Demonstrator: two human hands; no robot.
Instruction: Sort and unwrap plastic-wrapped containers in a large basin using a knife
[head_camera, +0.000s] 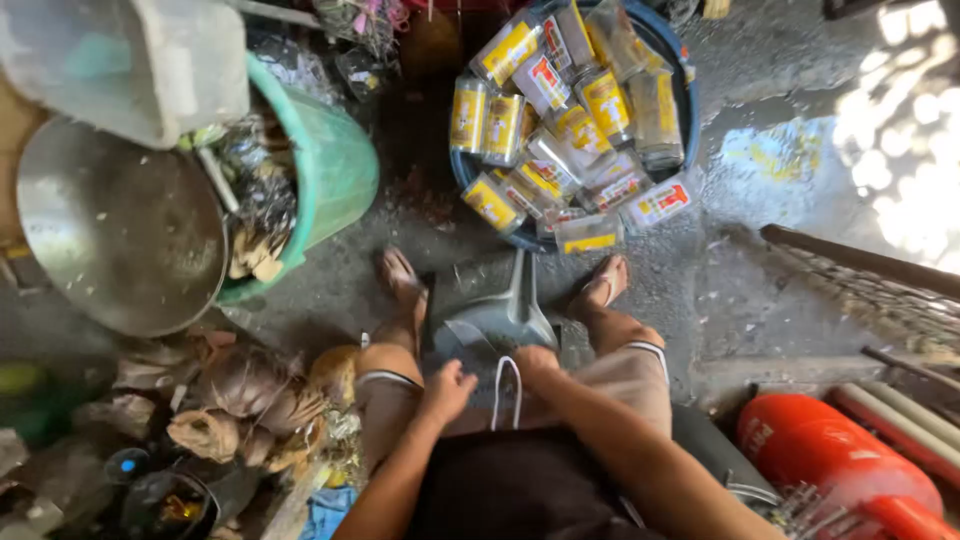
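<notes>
While the person sits with knees apart over a wet, rough concrete floor (760, 290), the left hand (447, 388) rests on the left thigh with fingers curled loosely together, holding nothing that can be made out. The right hand (535, 362) lies at the lap, just beside a thin white drawstring loop (507, 390); whether it grips the cord cannot be told. Between the sandalled feet stands a grey moulded plastic stool (490, 310), smooth and curved. Ahead, a round blue plastic basin (672, 60) holds clear plastic jars with yellow and red labels (560, 120), heaped at all angles. To the left, a green plastic bucket (335, 165) contains crumpled scraps, beside a dull round metal pan (120, 230). A glossy orange cylinder (840, 460) lies at lower right.
</notes>
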